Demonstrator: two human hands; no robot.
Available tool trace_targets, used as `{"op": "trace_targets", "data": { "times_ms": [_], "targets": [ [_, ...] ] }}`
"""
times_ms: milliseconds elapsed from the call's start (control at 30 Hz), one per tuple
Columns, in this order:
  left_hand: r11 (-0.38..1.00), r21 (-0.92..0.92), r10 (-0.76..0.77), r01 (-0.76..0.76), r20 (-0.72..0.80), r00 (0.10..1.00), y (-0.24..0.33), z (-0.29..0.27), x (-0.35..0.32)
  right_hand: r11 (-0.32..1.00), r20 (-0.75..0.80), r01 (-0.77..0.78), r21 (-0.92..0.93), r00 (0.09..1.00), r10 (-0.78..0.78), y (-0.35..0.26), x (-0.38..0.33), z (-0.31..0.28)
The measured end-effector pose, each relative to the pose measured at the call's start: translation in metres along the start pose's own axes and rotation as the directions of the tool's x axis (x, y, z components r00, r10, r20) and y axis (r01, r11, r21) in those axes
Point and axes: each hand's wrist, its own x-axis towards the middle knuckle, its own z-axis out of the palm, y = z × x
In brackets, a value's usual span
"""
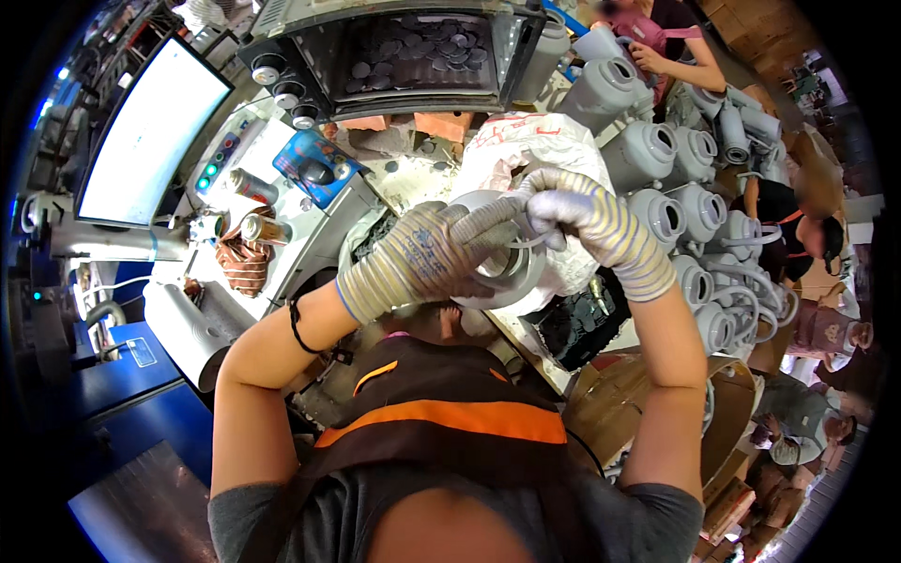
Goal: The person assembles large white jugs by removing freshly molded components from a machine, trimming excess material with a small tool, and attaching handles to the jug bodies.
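Observation:
Before my chest is a light grey plastic canister with a round neck, partly hidden by my gloves. My left hand, in a striped knit work glove, is closed round its near-left side, with the fingers reaching over the top. My right hand, in the same kind of glove, is closed in a pinch above the canister's mouth. A thin pale strip shows at its fingertips; whether it is a ring or part of the canister I cannot tell. The fingertips of both hands almost meet.
Ahead, an open oven holds many dark discs. A white sack and a black tray lie near the canister. Several grey canisters crowd the right, where other people work. At left are a screen and a blue box.

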Motion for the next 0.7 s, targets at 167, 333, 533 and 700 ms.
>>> {"op": "trace_targets", "data": {
  "times_ms": [167, 333, 533, 700],
  "targets": [
    [0.98, 0.198, -0.055, 0.025, 0.148, 0.987, 0.016, 0.009, 0.001, 0.168, -0.077, 0.017, -0.986, 0.842, -0.535, 0.009, -0.004, 0.015],
    [0.974, 0.222, 0.0, -0.051, 0.227, 0.974, 0.017, 0.01, 0.005, 0.073, 0.274, 0.374, -0.925, 0.786, -0.554, 0.026, 0.001, 0.009],
    [0.969, 0.245, 0.029, -0.039, 0.045, 0.999, 0.021, 0.021, -0.001, 0.131, 0.067, 0.156, -0.979, 0.853, -0.517, 0.033, 0.003, 0.02],
    [0.973, 0.226, -0.087, 0.046, 0.175, 0.981, 0.026, 0.029, 0.014, -0.005, -0.037, -0.044, -0.999, 0.877, -0.479, 0.041, 0.008, 0.024]
  ]
}}
